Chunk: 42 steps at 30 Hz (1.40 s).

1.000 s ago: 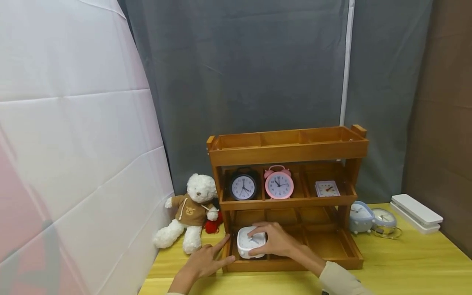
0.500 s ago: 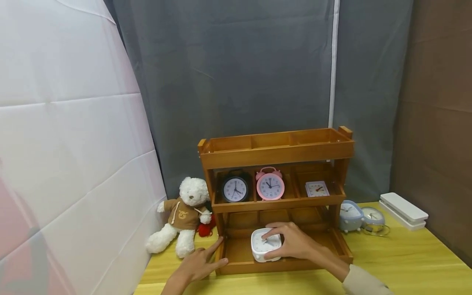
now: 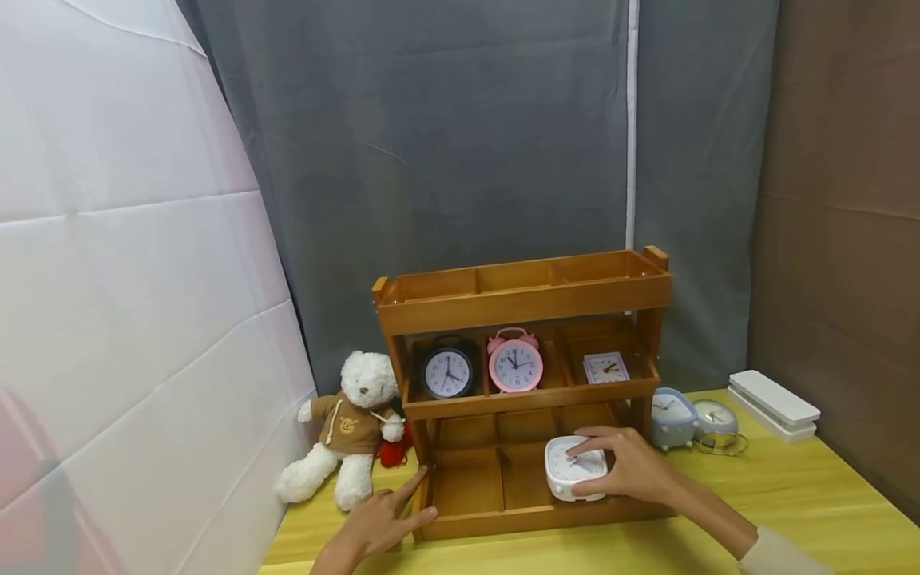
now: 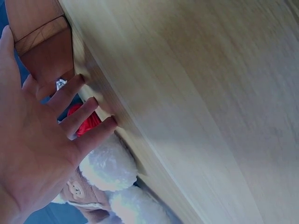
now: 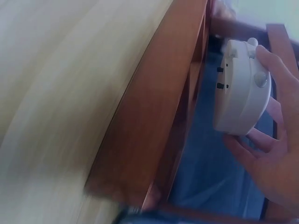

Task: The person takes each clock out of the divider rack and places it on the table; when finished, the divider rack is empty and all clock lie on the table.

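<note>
The right hand [image 3: 632,469] pinches a white square alarm clock [image 3: 568,471] by its sides, in front of the right part of the wooden rack's [image 3: 496,523] bottom tier. In the right wrist view, thumb and fingers grip the white clock [image 5: 243,88] at opposite edges, its back facing the rack's front board [image 5: 145,102]. The left hand [image 3: 374,523] lies at the rack's lower left corner, fingers extended, its fingertips touching the side post. In the left wrist view, the left hand [image 4: 42,149] has its fingers spread near the rack's end [image 4: 46,46] and holds nothing.
The middle tier bears a black clock [image 3: 447,373], a pink clock [image 3: 515,365] and a small square clock [image 3: 606,367]. A teddy bear [image 3: 352,427] sits left of the rack. Right of it stand a blue clock [image 3: 673,419], a round clock [image 3: 715,419] and a white stand [image 3: 772,403].
The right hand has carried the white clock rightward, from the bottom tier's left compartment toward its right part. The left hand has stayed at the rack's left corner. The head view has shifted slightly.
</note>
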### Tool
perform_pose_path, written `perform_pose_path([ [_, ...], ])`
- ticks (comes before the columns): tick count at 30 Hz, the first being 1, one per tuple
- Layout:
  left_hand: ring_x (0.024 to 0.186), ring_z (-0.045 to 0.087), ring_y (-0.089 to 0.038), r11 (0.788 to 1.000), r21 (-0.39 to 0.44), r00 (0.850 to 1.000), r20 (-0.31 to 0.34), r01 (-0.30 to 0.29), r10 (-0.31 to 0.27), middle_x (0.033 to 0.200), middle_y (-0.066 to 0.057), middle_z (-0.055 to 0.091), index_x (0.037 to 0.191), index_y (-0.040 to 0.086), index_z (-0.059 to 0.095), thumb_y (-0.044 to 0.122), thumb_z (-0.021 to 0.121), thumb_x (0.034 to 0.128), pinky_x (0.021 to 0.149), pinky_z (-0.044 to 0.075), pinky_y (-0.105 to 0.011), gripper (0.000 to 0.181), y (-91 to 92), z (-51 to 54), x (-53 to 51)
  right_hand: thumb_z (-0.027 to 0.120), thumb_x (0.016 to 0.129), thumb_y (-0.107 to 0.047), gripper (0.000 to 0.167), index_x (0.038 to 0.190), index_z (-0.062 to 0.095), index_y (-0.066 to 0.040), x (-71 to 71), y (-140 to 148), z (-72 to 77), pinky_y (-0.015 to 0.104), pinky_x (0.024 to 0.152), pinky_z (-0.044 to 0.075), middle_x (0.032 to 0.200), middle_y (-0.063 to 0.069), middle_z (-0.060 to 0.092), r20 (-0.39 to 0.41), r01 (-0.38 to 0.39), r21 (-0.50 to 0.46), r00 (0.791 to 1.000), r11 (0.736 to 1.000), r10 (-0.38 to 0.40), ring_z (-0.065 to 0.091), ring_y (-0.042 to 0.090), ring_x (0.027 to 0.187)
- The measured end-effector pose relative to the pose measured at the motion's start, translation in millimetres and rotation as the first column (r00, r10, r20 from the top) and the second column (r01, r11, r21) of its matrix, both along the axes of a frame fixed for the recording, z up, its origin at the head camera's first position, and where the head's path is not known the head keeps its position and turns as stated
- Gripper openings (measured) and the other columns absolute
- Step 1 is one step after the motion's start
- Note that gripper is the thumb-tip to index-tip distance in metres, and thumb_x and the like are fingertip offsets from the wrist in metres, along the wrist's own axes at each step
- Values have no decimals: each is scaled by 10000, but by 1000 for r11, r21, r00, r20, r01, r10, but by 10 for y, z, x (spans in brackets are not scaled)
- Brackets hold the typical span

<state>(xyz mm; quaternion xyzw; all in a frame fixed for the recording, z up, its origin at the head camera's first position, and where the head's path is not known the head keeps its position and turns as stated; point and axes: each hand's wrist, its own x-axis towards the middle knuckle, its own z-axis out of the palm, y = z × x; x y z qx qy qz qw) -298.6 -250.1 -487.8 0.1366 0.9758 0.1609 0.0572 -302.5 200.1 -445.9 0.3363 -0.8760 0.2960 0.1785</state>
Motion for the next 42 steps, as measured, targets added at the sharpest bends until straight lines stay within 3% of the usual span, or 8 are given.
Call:
perform_pose_path([
  [8,1007,680,-489,1000,11,1000,2,-12,12,1262,-280,675,1627,355,362,706,539,972,867,516,-690,764,-41,6,17,899,730,-584,471,1080,826,-276,56,482,38,570,879,578,1258,111,728,-20,109,41,994,993,-109,696,386,1127],
  [16,1052,668,-499,1000,23,1000,9,-6,6,1286,-285,659,1627,345,365,713,525,975,870,513,-696,766,-54,-11,16,935,673,-576,484,1039,835,-275,84,919,18,590,870,557,1238,114,740,-60,251,48,967,967,-248,685,403,1128],
  [25,1100,648,-519,1000,13,1000,1,2,-2,1270,-268,680,1626,356,361,712,524,976,898,499,-709,758,-8,-16,16,971,640,-516,478,1015,831,-254,182,1323,22,580,835,571,1209,143,743,-76,302,71,952,950,-297,698,421,1075],
  [31,1073,657,-513,1000,16,1000,-6,4,-4,1269,-274,677,1626,356,362,716,520,975,883,507,-703,760,-8,-26,7,991,626,-469,490,1021,819,-235,164,1571,-9,564,803,590,1206,186,736,-65,325,72,945,943,-320,700,446,1055],
  [35,1047,665,-507,1000,11,1000,-13,5,-5,1254,-278,681,1626,350,366,712,529,973,881,510,-696,764,-3,-4,7,1001,594,-465,498,1005,815,-253,125,1718,-86,448,781,599,1170,156,755,-93,349,93,935,932,-341,716,375,1015],
  [42,1043,667,-507,1000,8,1000,-25,5,-5,1246,-283,680,1623,347,374,713,536,969,890,504,-702,767,-3,-11,16,984,615,-502,485,1013,806,-290,119,1860,-308,346,750,587,1158,120,758,-4,341,143,939,929,-344,701,157,953],
])
